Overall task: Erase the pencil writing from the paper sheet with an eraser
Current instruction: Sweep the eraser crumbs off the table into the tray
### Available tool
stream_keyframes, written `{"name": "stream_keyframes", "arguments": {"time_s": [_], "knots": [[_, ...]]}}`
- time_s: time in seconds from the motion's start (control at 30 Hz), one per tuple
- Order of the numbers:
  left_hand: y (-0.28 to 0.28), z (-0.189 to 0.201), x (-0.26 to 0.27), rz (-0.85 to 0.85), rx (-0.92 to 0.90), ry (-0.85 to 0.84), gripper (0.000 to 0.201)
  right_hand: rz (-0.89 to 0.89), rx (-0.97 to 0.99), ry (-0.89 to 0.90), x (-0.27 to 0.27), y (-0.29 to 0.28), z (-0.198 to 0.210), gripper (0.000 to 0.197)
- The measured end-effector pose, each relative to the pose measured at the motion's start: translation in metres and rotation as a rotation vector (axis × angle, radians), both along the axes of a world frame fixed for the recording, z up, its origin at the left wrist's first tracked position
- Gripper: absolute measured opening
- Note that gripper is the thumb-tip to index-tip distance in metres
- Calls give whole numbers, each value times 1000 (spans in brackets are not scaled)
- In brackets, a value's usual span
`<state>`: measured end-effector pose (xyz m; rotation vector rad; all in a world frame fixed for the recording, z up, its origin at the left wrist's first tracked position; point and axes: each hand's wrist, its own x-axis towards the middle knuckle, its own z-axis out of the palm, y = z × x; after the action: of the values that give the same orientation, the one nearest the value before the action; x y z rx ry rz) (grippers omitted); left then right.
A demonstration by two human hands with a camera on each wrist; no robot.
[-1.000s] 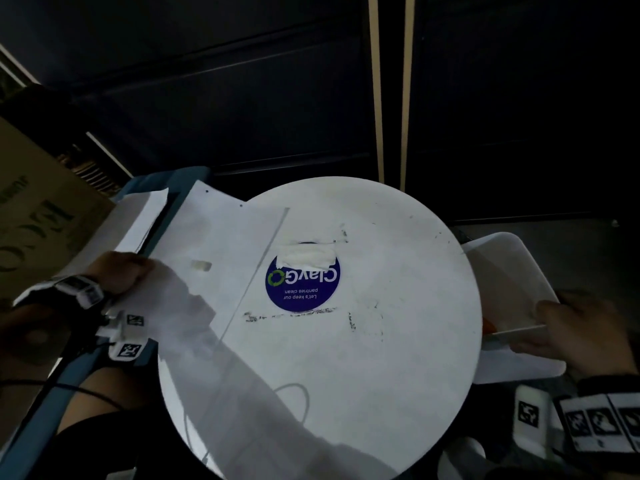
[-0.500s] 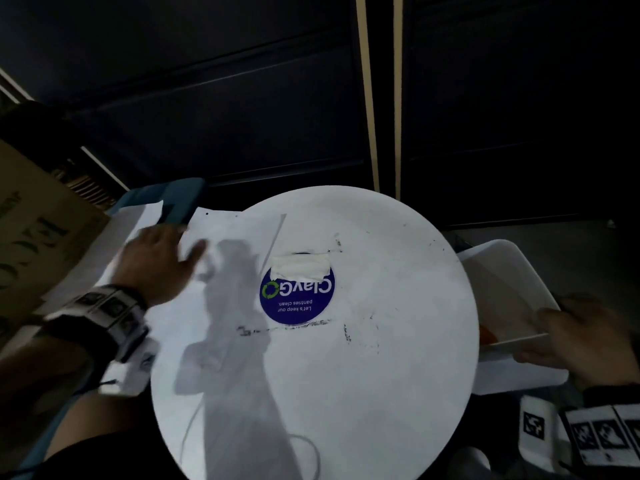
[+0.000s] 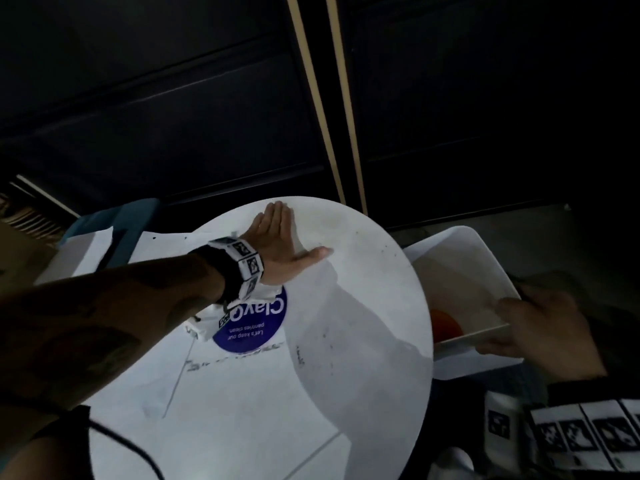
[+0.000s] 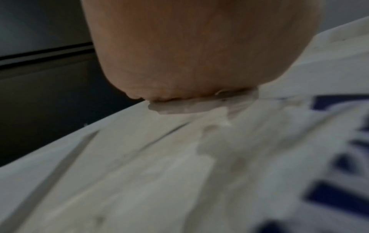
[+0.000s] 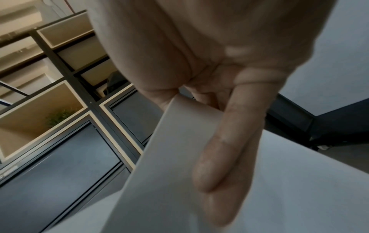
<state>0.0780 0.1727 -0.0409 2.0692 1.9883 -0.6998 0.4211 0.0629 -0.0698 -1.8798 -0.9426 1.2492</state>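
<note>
Head view: a round white table (image 3: pixel 363 306) fills the middle of the frame. The left hand (image 3: pixel 280 247) lies near its upper edge, fingers straight and held together, thumb spread toward the right, holding nothing. A band of black-and-white marker tags (image 3: pixel 246 268) wraps that wrist. The paper sheet (image 3: pixel 162 251) lies on the left part of the table, its upper left corner reaching past the rim; the forearm crosses over it. Faint dark pencil marks (image 3: pixel 207 364) run in a short line below a round blue sticker (image 3: pixel 252 327) at the centre — whether they sit on the paper or on the tabletop cannot be told. At the right edge of the frame the right hand (image 3: pixel 540 327) grips the near corner of a white plastic tray (image 3: pixel 485 258), thumb over the rim. Something orange (image 3: pixel 445 325) lies in the tray's lower left corner. No eraser can be made out.

Left wrist view: the heel of the left hand (image 4: pixel 199 55) fills the upper centre, resting on the pale surface; the fingers are hidden behind it. Blurred blue print of the sticker (image 4: pixel 343 197) shows at the right.

Right wrist view: the right hand (image 5: pixel 209 63) pinches the tray's flat white rim (image 5: pixel 169 157) — the thumb (image 5: pixel 229 149) lies along its top while the fingers curl behind. Shelving with a small green plant (image 5: pixel 58 117) stands at the left.
</note>
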Motion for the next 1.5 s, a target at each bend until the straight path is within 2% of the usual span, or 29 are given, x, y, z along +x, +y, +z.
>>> {"name": "stream_keyframes", "arguments": {"time_s": [0.17,0.27,0.33,0.37,0.43,0.5,0.53,0.6,0.7,0.83,0.9,0.97,1.03,1.1,1.2,1.37,1.43,1.5], "knots": [[-36,-2,73,-91,-121,-178,137,25,42,-73,3,8,-6,17],[-52,-12,103,-270,-129,-222,116,29,54,-115,1,18,-8,16],[-52,-11,103,-342,-85,-294,104,31,73,-185,1,23,-10,18],[-45,-9,97,-313,0,-350,102,29,92,-207,2,23,-12,17],[-17,-6,74,-107,197,-436,105,27,122,-227,3,24,-17,16],[12,0,50,77,162,-305,117,29,128,-221,7,24,-20,15],[19,1,44,115,97,-226,124,28,124,-206,9,24,-20,15],[24,-1,51,96,9,-178,135,9,120,-158,11,24,-17,16],[5,-1,85,-101,-64,-181,132,-15,119,-80,11,23,-9,17],[-34,-6,115,-417,-134,-189,112,32,136,-54,9,22,-7,24],[-45,-7,116,-503,-134,-217,103,13,141,-41,10,22,-7,25],[-38,-1,104,-399,-64,-255,106,-5,164,-33,11,20,-8,23],[-19,5,81,-168,21,-263,120,-1,164,-18,13,17,-9,22],[-8,7,64,-8,26,-192,130,17,157,-31,14,14,-4,21],[-16,0,76,50,-40,-169,139,13,147,-35,14,13,2,18],[-57,-6,143,-178,-126,-205,124,62,126,-90,13,14,3,30],[-69,-7,154,-286,-163,-274,117,46,133,-88,14,13,0,29],[-69,0,150,-319,-149,-350,113,41,145,-102,13,12,-1,25]]}}
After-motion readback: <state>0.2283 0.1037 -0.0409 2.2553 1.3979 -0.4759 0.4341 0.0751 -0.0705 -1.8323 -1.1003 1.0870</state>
